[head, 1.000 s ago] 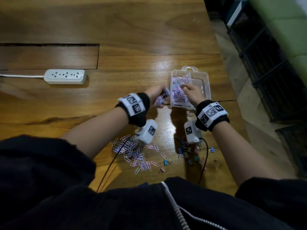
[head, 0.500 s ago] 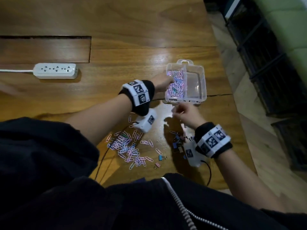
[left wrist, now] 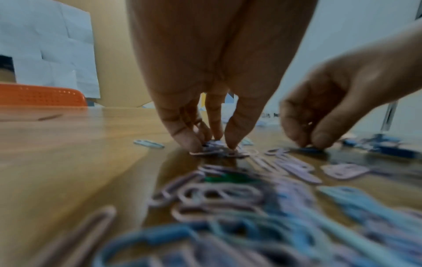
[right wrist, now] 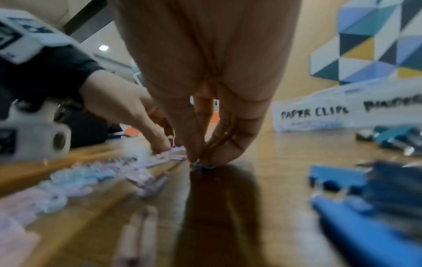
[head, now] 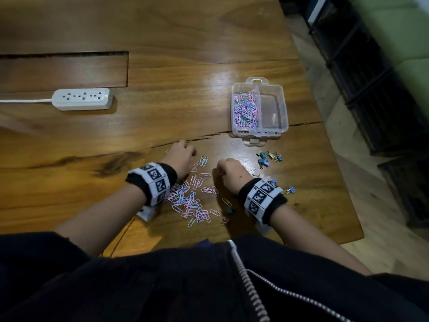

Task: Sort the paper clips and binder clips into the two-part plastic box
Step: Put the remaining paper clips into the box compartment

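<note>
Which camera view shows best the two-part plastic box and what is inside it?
The head view: the plastic box shows whole from above, with paper clips in its left part. The right wrist view shows only its blurred labelled front. In the left wrist view I cannot make it out.

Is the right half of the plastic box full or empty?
Empty: the right half shows bare clear plastic, while paper clips fill the left.

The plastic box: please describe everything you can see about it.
The plastic box is clear, rectangular and open, with a tab at each end. A wall divides it in two. The left part holds many pastel paper clips; the right part looks nearly empty. Handwritten labels on its near wall read "PAPER CLIPS" and a second, cut-off word. It lies flat on the wooden table, untouched by either hand.
</note>
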A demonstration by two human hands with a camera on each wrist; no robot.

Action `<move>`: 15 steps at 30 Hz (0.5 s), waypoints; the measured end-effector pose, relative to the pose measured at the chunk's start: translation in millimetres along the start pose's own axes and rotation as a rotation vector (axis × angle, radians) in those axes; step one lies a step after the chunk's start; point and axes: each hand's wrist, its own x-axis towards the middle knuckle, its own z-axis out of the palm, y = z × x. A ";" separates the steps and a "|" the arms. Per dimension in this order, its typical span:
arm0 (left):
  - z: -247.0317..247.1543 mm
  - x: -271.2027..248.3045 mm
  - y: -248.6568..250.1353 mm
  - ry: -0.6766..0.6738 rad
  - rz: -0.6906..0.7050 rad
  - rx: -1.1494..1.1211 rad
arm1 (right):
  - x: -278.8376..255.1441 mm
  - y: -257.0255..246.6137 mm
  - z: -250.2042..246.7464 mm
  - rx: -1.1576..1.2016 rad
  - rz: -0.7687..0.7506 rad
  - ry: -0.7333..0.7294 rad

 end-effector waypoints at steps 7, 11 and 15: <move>5.3 -47.5 -12.1 -0.071 0.039 -0.099 | -23.2 0.3 11.7 0.086 0.124 -0.105; 9.2 -71.0 -26.2 -0.117 -0.185 -0.034 | -29.1 -0.6 19.3 0.048 0.196 -0.099; 24.2 -76.0 -23.8 -0.109 -0.207 -0.114 | -19.9 -6.2 20.1 0.156 0.130 0.066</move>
